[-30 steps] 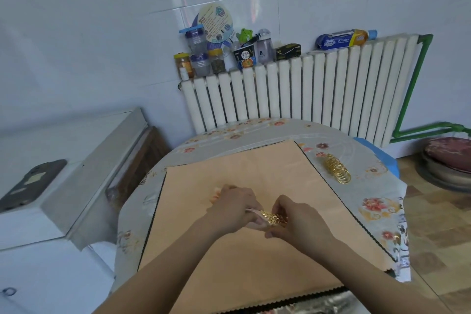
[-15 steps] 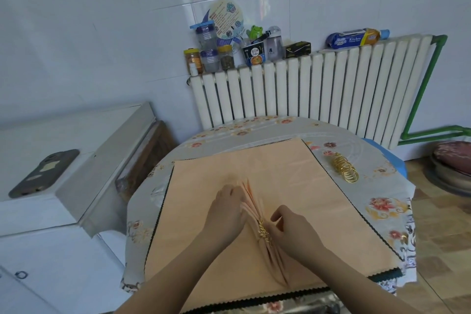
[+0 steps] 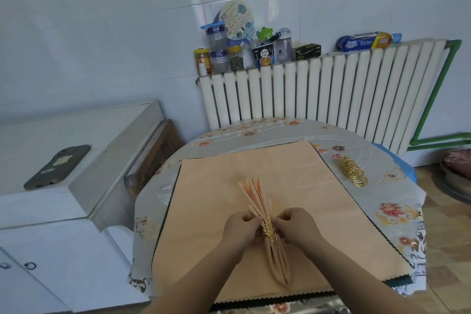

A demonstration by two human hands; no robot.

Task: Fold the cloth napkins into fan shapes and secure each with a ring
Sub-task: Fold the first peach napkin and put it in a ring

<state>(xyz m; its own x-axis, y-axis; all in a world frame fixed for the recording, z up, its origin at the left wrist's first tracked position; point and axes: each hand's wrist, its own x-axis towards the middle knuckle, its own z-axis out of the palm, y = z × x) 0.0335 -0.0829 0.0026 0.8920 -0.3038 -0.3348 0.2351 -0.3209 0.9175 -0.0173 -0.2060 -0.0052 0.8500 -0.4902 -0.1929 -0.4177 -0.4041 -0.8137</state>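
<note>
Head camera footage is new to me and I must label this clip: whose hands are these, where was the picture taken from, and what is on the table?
No machine here: a person wears a camera on the head, looking down at their own arms. The left hand and right hand pinch a pleated peach napkin at its middle, where a gold ring circles it. It lies on a flat peach cloth over a flowered table. Spare gold rings lie to the right.
</note>
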